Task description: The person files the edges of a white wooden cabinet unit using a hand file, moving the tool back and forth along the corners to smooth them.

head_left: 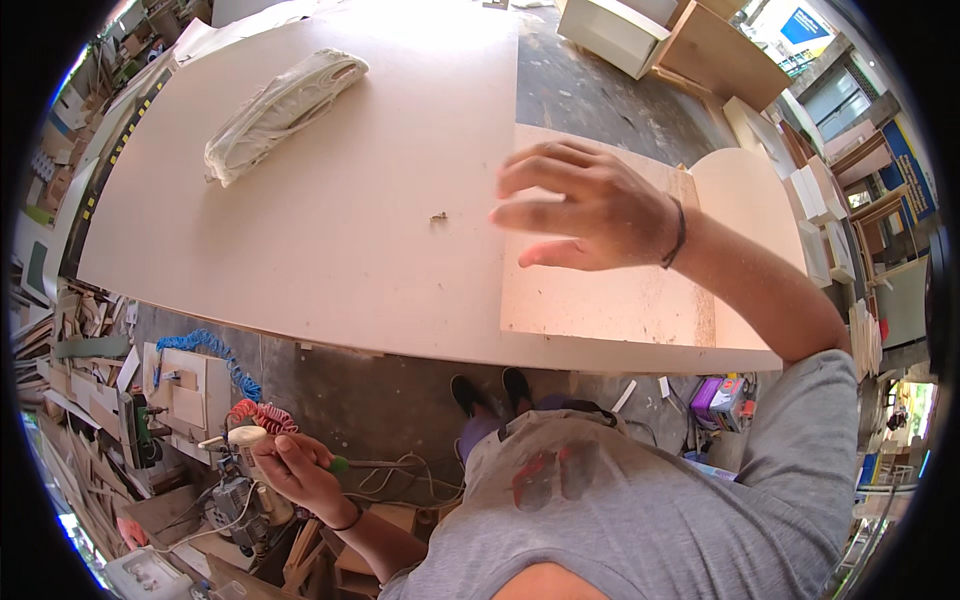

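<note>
My left hand [298, 467] is low at the left, off the table's near edge, its fingers closed round a tool with a green handle [339, 465] and a thin shaft pointing right, which looks like a screwdriver. A pale rounded thing [247, 436] shows at its fingertips; I cannot tell whether the hand touches it. Over the table, my right hand [590, 205] is held with fingers apart and nothing in them, slightly blurred. Below it lies a smaller pale board [600, 300] on the large white panel [400, 290]. A small brownish scrap [438, 217] lies left of that hand.
A long white plastic-wrapped bundle [285, 115] lies at the panel's far left. White boxes [612, 35] and a brown board [722, 58] stand at the far right. Blue coiled hose [215, 350], cables and tools crowd the lower left. A purple box [718, 400] sits on the floor.
</note>
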`<state>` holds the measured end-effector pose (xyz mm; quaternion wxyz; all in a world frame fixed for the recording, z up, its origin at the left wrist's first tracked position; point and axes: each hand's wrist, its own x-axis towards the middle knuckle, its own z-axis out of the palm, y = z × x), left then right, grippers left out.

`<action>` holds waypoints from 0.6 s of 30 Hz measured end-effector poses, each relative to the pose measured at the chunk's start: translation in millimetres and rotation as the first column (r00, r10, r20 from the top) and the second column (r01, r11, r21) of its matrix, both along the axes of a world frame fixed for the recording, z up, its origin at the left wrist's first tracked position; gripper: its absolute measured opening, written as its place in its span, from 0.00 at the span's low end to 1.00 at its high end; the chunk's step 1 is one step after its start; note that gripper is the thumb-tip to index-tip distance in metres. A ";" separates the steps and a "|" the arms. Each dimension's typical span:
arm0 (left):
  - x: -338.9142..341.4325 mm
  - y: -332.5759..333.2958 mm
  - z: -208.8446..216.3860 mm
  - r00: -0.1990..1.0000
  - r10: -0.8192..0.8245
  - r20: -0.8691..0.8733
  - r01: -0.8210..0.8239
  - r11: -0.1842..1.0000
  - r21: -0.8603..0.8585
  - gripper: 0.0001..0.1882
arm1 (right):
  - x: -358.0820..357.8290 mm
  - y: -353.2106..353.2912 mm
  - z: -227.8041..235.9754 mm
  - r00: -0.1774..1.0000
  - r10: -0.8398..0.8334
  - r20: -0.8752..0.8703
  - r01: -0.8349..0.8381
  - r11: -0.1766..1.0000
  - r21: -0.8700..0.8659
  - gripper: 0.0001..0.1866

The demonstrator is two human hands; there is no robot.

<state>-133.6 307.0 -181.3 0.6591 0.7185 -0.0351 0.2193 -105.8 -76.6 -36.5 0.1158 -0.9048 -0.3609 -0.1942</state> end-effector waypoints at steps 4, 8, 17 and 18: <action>-5.2 0.3 -5.9 0.999 -0.051 -0.003 0.051 0.998 0.033 0.14 | 23.1 8.3 -0.3 0.970 0.240 -0.028 -0.241 0.950 -0.199 0.21; -11.0 1.9 -0.6 0.995 -0.088 0.044 0.087 0.996 0.014 0.14 | 30.2 6.7 3.7 0.956 0.255 -0.147 -0.282 0.936 -0.209 0.16; -19.1 -1.6 24.8 0.985 -0.148 0.084 0.147 0.989 0.023 0.13 | 26.6 2.7 -0.6 0.977 0.211 -0.010 -0.211 0.969 -0.132 0.09; -20.3 0.4 18.1 0.984 -0.170 0.059 0.171 0.985 -0.007 0.14 | 24.2 4.2 -4.3 0.956 0.279 0.093 -0.274 0.960 -0.064 0.09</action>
